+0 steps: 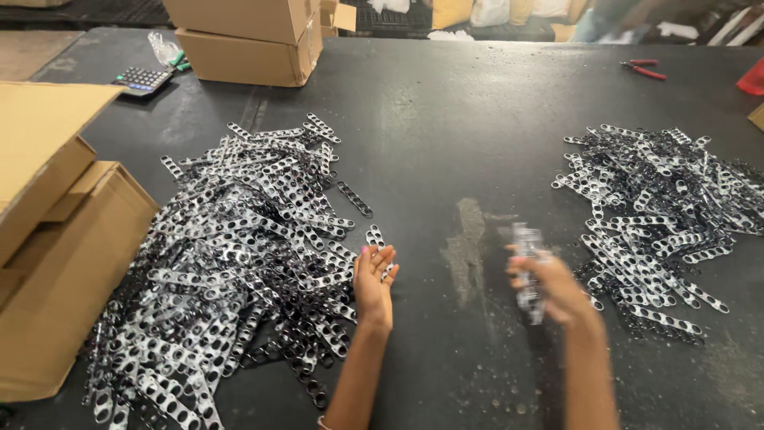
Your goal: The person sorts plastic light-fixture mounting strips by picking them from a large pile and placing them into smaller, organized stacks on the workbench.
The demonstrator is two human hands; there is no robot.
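My left hand (374,280) rests at the right edge of a large pile of shiny perforated metal strips (239,255), fingers spread and touching one strip (376,237) that lies at the pile's rim. My right hand (551,287) is blurred and is closed around a small upright bundle of the same strips (527,271), held above the dark table (461,159). A second, smaller pile of strips (656,211) lies just right of that hand.
Open cardboard boxes (56,255) stand at the left edge, and more cardboard boxes (247,40) sit at the back. A calculator (143,80) lies at the back left. Red-handled pliers (643,69) lie at the back right.
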